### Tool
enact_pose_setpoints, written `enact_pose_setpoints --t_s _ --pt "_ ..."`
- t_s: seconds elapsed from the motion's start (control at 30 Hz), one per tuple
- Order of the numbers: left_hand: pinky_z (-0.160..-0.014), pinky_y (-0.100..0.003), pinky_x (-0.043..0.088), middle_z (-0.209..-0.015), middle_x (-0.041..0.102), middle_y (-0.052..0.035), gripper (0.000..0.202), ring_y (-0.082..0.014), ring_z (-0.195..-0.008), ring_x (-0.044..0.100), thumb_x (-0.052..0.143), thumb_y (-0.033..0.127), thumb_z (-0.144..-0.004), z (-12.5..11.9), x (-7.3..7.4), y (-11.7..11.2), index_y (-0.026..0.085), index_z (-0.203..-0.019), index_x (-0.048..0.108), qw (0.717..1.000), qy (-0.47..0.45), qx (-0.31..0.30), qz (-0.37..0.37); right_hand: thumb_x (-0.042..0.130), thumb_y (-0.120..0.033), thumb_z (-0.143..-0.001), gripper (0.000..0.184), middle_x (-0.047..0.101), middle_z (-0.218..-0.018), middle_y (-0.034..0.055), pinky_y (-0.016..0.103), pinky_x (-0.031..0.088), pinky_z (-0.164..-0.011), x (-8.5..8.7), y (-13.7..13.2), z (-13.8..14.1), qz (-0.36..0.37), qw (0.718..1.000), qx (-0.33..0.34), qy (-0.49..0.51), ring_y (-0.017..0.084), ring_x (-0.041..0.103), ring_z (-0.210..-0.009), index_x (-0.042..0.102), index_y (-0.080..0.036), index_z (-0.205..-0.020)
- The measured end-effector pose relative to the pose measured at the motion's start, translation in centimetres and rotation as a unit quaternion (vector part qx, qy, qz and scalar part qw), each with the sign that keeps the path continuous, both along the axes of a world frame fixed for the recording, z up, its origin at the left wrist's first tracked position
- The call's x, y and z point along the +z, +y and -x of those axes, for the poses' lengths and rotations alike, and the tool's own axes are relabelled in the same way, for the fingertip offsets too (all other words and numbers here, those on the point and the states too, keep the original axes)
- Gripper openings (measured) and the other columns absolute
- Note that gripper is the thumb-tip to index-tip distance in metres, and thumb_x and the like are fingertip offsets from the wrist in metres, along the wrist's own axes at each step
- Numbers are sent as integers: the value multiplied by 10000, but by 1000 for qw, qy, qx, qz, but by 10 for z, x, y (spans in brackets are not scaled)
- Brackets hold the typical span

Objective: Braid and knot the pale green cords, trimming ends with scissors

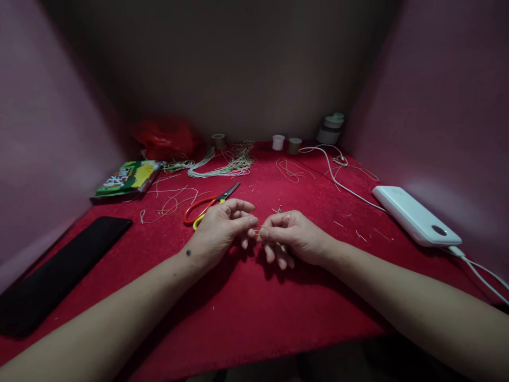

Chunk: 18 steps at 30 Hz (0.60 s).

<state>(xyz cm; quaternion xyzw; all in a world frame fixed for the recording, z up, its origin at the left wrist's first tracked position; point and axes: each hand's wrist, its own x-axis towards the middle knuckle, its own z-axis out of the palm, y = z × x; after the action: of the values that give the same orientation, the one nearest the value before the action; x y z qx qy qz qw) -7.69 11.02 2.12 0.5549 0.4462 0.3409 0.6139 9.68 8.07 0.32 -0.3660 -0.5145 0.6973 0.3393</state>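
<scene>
My left hand (225,228) and my right hand (288,236) are close together over the middle of the red cloth. A thin, light green cord (257,232) spans the small gap between their fingertips. Thumb and forefinger of each hand pinch it, and most of the cord is hidden by the fingers. Just beyond my right hand lies a small dark item (280,209), too small to make out. Scissors (202,207) with red and yellow handles lie partly behind my left hand, blades pointing away to the right.
At the back are a bundle of cords (234,164), thread spools (278,142), a red plastic bag (165,138) and a bottle (331,129). On the left lie a green packet (127,179) and a black flat case (67,273). A white power bank (415,216) with cables lies right.
</scene>
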Motion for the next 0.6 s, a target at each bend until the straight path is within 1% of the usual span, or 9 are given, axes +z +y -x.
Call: enact_pose_setpoints --t_s 0.1,0.23,0.4,0.6 --pt "-355 -161 399 -519 616 54 250 -87 -374 536 714 205 -702 -1 2 -1 186 -835 503 1000 9 8 -13 633 -318 -804 215 661 -563 22 138 364 -289 -2 2 -2 12 1000 -2 26 78 541 -341 576 -121 -737" --pt "-324 -157 372 -519 624 34 153 -89 -357 539 677 215 -721 -2 2 -4 171 -737 531 999 32 -9 -39 627 -328 -808 218 661 -560 22 142 369 -280 -5 4 -3 18 999 -1 38 84 545 -337 597 -115 -775" --pt "-347 -163 394 -530 626 28 115 -88 -375 553 658 208 -730 -3 2 -4 163 -721 552 998 41 -10 -45 621 -322 -813 212 672 -577 28 142 387 -285 -7 5 -3 30 997 8 63 85 556 -344 591 -115 -777" --pt "-392 -170 420 -555 622 26 104 -80 -409 550 638 212 -741 -2 2 -2 152 -742 553 998 32 -37 -34 613 -324 -820 219 668 -571 30 145 397 -291 -8 6 -3 38 996 1 77 91 562 -350 585 -110 -779"
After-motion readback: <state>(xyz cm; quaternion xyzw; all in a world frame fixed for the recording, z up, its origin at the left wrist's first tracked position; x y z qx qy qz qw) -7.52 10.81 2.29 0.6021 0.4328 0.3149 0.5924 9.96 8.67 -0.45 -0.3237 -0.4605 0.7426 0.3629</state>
